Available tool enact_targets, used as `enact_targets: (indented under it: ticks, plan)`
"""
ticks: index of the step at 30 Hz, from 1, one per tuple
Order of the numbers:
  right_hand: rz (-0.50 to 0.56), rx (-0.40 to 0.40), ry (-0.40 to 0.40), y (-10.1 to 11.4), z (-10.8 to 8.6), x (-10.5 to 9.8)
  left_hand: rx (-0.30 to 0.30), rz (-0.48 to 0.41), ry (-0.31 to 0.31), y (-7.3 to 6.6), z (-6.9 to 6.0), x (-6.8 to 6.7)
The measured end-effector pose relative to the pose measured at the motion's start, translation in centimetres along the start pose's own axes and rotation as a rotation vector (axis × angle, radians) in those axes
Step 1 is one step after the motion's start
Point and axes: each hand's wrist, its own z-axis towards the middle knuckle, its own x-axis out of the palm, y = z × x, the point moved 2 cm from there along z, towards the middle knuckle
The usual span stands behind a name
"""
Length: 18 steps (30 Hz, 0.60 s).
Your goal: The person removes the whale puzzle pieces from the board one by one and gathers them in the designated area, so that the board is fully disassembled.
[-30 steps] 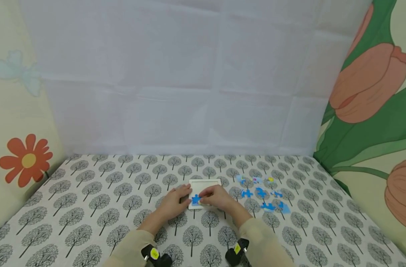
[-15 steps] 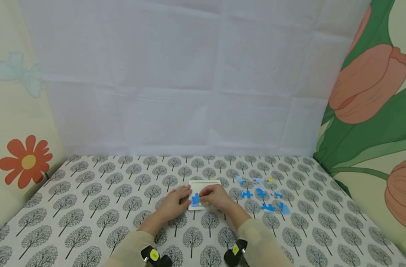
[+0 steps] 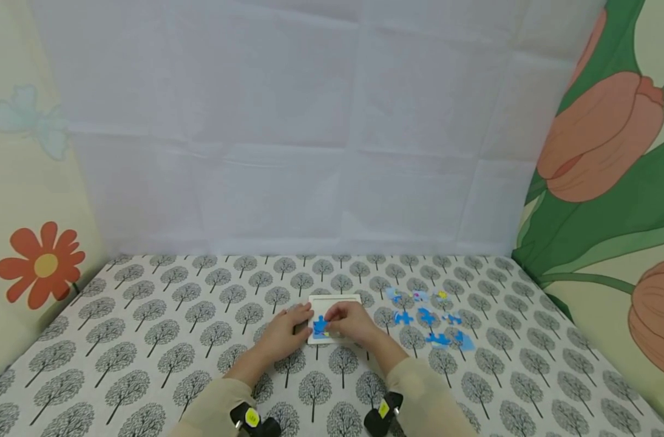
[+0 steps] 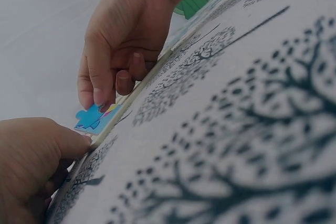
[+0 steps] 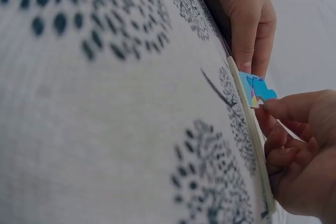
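A small white puzzle frame [image 3: 334, 297] lies on the cloth. In its lower left corner is a blue jigsaw piece [image 3: 318, 326] with a bit of yellow. My right hand [image 3: 355, 321] reaches over the frame and pinches the piece's right side between thumb and fingertips. In the right wrist view the thumb meets the piece [image 5: 257, 88] near the frame's edge. My left hand [image 3: 281, 332] rests against the frame's left edge, fingers extended and thumb apart. In the left wrist view its thumb touches the frame close to the piece [image 4: 90, 117].
Several loose blue jigsaw pieces [image 3: 427, 316] lie in rows to the right of the frame, some with yellow or pink. The table has a tree-print cloth [image 3: 173, 340]. A white sheet [image 3: 266, 121] hangs behind, with flower-print walls at both sides.
The piece has been turned and lowered into the frame's lower left corner, and its patterned part now shows. The left hand stays where it was; the right has shifted only slightly.
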Motion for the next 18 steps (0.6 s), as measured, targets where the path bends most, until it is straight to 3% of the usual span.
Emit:
enact_targets:
  ticks: [18]
  plan:
    - [0.014,0.082,-0.054,0.32,-0.1,-0.76,-0.004,0.004,0.0,-0.23,-0.06,-0.1]
